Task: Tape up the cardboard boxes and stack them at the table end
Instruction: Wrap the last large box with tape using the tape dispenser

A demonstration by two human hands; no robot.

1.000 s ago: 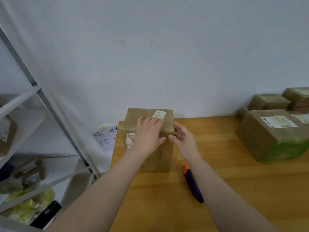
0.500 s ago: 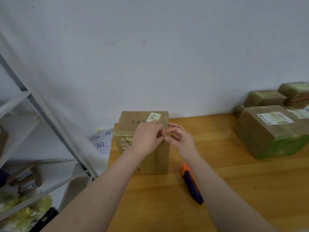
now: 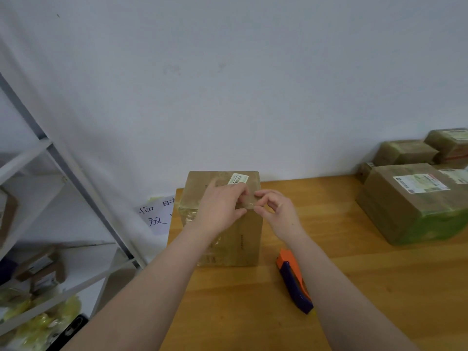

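Cardboard, brown and taped, makes up the upright box (image 3: 244, 239) at 12 o'clock, standing at the left edge of the wooden table (image 3: 379, 287) with its back near the wall. Open table runs from 3 to 6 o'clock, broken only by one orange-and-purple tape cutter (image 3: 295, 285) lying at 4 o'clock of the box. At 2 o'clock, near the right edge, I count one large sealed box (image 3: 410, 206) and three smaller boxes (image 3: 405, 152) behind it. One metal shelf (image 3: 76, 171) crowds 9 o'clock. The left hand (image 3: 220, 206) rests on the box top and pinches a clear tape strip (image 3: 249, 203) at the front edge; the right hand (image 3: 278, 211) pinches the strip's other end. A second ago the left fingers lay flat on the top; the box and cutter have stayed put
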